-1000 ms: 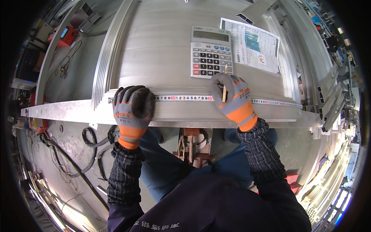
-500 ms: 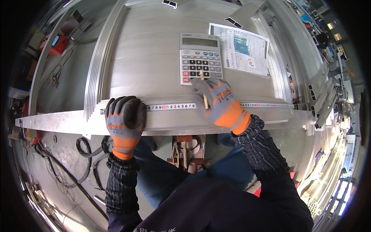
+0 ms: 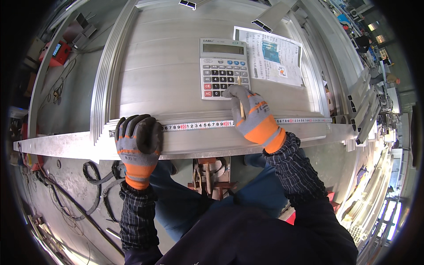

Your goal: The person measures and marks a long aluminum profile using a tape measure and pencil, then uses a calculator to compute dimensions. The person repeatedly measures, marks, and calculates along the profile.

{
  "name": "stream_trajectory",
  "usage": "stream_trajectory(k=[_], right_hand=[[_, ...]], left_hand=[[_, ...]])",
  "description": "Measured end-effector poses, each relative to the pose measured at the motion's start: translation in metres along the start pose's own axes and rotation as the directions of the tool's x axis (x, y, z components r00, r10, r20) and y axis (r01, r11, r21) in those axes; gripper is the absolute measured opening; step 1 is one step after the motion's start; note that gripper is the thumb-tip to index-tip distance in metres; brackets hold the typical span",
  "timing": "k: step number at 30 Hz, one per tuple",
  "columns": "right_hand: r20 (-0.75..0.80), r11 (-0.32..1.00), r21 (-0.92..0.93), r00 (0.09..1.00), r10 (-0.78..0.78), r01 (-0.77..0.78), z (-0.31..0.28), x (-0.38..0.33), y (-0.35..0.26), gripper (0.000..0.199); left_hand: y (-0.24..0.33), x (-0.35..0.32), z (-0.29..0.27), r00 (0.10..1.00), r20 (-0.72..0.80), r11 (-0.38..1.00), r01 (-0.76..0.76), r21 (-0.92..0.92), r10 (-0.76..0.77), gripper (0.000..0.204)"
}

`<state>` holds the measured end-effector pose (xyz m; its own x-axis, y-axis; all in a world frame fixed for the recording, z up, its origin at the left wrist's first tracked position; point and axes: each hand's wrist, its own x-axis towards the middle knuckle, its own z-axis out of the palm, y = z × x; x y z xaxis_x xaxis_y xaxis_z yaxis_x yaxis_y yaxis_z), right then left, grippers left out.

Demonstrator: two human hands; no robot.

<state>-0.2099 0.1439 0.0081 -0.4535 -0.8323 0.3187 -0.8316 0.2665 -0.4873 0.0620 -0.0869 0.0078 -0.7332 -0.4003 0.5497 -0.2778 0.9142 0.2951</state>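
My left hand (image 3: pixel 139 143), in a grey and orange glove with dark fingertips, is closed over the tape measure (image 3: pixel 198 126) on an aluminium profile (image 3: pixel 198 143). The tape's blade runs rightward along the profile, passing under my right hand (image 3: pixel 254 115). That hand, gloved alike, holds a slim wooden pencil (image 3: pixel 241 108) standing nearly upright among the fingers. Its index fingertip rests at the lower keys of a grey calculator (image 3: pixel 206 62), which lies flat just beyond the tape. A small digit shows at the right of the display. Whatever sits inside my left palm is hidden.
A printed sheet (image 3: pixel 289 55) with a blue patch lies right of the calculator. Ridged aluminium rails (image 3: pixel 104 79) border the metal surface. Cut profile ends (image 3: pixel 261 25) jut in at the back. A red device (image 3: pixel 57 53) stands far left; black hose (image 3: pixel 99 194) lies on the floor.
My right hand has shifted right and slightly forward over the calculator's lower keys, uncovering more of the tape. A digit has appeared on the display. My left hand stays in place as the view shifts.
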Motion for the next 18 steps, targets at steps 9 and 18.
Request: stream_trajectory(k=[9, 18], right_hand=[[-0.101, 0.987, -0.154, 0.994, 0.030, -0.046, 0.013, 0.001, 0.008, 0.022], [-0.162, 0.982, -0.056, 0.972, 0.168, -0.179, -0.027, 0.008, 0.021, 0.025]], left_hand=[[-0.003, -0.002, 0.002, 1.000, 0.010, 1.000, 0.012, -0.011, -0.012, 0.027], [0.001, 0.000, -0.001, 1.000, -0.004, 1.000, 0.011, -0.006, -0.011, 0.022]])
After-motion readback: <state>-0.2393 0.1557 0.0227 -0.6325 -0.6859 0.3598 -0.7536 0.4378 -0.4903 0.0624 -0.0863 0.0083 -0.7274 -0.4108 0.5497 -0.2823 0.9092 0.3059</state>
